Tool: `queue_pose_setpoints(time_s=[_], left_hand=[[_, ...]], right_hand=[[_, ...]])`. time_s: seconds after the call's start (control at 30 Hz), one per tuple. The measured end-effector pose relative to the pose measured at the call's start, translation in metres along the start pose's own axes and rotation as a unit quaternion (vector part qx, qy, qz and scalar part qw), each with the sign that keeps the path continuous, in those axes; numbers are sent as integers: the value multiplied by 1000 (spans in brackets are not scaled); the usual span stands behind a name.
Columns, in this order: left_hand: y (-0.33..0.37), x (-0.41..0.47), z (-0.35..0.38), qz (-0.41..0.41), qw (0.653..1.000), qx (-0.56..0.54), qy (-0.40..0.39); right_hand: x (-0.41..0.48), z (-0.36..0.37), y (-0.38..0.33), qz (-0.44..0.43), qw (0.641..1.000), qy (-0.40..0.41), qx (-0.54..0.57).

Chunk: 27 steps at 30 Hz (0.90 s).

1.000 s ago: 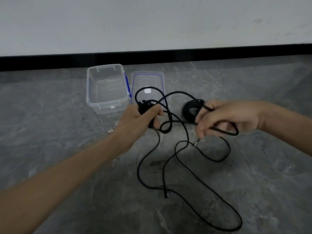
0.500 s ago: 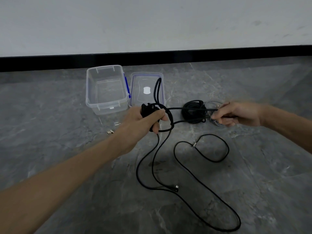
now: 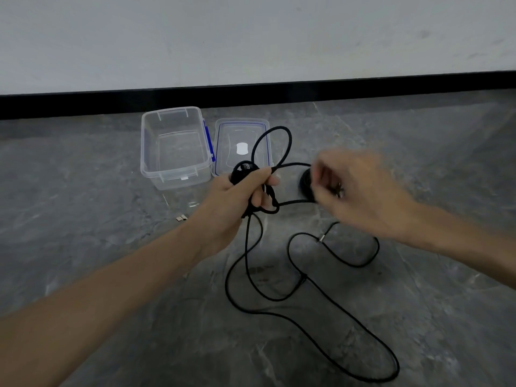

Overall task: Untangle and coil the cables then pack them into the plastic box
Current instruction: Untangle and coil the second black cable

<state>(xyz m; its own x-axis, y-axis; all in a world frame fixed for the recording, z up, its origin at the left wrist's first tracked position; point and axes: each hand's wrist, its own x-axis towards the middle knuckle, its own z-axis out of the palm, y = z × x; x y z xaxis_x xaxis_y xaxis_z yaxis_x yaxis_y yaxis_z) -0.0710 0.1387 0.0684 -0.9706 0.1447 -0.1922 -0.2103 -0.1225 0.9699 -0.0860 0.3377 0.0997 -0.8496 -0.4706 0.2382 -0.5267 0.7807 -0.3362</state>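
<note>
Cable bunch (image 3: 241, 171) clenched in left hand (image 3: 231, 199), right hand (image 3: 360, 194) back nearer, blurred, its grip unclear.

no legible text; the lid's (image 3: 226, 129) white sticker (image 3: 241, 148) is too small to read.

Our left forearm (image 3: 111, 297) reaches forward from the lower left. The left hand (image 3: 237, 196) is fisted round a bunch of black cable (image 3: 240, 172), thumb laid across the top. Our right forearm (image 3: 460, 247) comes in from the right edge. The right hand (image 3: 357, 191) is blurred, fingers curled downward, its grip unclear.
</note>
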Motion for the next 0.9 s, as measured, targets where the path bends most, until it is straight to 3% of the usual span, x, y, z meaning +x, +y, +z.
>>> queue_pose_setpoints(time_s=[0.03,0.1,0.13,0.23,0.3,0.4,0.43,0.5,0.77,0.9], left_hand=[[0,0,-1,-2,1000,-5,-3],[2,-3,-1,-4,1000,-15,-10],[3,-4,-1,-7,1000,-22,-15],[5,-8,-1,-13,998,-42,-37],[7,-8,0,-18,997,-64,-50],[11,-10,1,-25,992,-95,-77],[11,-10,2,-27,991,-103,-86],[11,-11,2,-26,990,-104,-94],[4,-3,-2,23,999,15,44],[3,-3,-3,35,995,59,71]], right_hand=[[1,-4,-11,46,993,-89,68],[0,-7,-21,137,938,-281,148],[1,-6,-19,150,929,-300,155],[13,-5,-14,133,970,-157,131],[17,-5,-15,154,961,-167,160],[15,4,-25,212,861,-269,376],[14,8,-28,218,828,-271,440],[12,13,-30,223,802,-244,498],[11,10,-30,232,897,-134,351],[11,-8,-28,223,904,-139,337]])
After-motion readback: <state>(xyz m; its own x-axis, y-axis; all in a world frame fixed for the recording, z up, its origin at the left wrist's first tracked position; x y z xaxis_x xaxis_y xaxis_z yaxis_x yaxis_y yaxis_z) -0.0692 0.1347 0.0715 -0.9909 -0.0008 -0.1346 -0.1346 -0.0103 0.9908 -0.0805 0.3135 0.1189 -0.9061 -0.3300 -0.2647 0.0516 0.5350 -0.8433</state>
